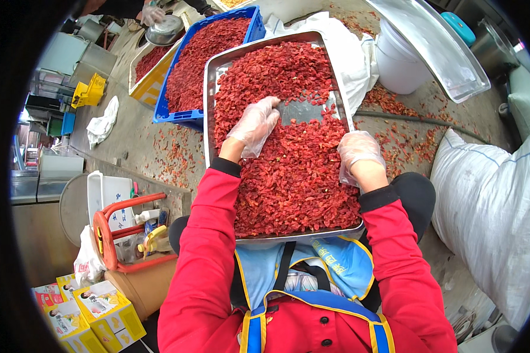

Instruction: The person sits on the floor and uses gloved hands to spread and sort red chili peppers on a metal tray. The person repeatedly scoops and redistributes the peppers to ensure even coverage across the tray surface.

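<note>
Before me a shallow metal tray [208,88] slopes against my lap, loaded with chopped red pieces [291,176] that look like dried chili. A bare patch of tray bottom [302,112] shows between two heaps of them. My left hand [258,121], in a clear plastic glove, rests on the pieces at the left of that patch. Its fingers and thumb are apart, and nothing shows in its grasp; its underside is hidden. Gloved the same way, my right hand [360,148] grips the tray's right rim.
Beyond the tray stand a blue crate [174,115] and a yellow-sided box [148,90] of red pieces. Another person's gloved hand [152,15] is by a metal bowl [164,31]. White sacks [490,198], a bucket [399,61] and a hose [406,117] lie right, a red-framed stool [110,234] left.
</note>
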Motion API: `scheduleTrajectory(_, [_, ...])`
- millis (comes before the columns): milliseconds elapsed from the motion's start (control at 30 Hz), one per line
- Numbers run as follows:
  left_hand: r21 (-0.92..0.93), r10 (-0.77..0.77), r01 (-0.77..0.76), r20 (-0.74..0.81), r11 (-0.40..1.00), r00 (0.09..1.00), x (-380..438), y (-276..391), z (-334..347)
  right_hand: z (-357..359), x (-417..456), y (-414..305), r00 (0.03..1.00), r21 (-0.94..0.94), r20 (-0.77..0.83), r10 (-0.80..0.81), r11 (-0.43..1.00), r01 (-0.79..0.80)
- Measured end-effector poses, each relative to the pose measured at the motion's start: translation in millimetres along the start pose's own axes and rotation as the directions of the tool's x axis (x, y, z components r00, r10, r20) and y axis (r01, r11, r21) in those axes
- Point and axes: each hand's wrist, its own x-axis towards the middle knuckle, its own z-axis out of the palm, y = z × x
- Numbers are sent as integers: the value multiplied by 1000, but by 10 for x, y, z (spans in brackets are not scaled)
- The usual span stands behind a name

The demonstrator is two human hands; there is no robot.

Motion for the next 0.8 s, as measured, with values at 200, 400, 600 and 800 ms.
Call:
scheduleTrajectory(200, [5,-52,53,225,999,973,-221,59,-117,-4,19,23,1000,-6,11,30,1000,-30])
scheduleTrajectory(400, [524,163,-223,158,822,974,-327,-54,-215,65,58,57,1000,-40,13,16,999,-16])
scheduleTrajectory(600, [60,-31,26,80,998,996,-599,0,-372,17,54,21,999,-70,39,10,997,-7])
scheduleTrajectory(800, [270,-146,72,266,960,953,-601,121,-498,-13,67,1,996,-98,84,12,995,-4])
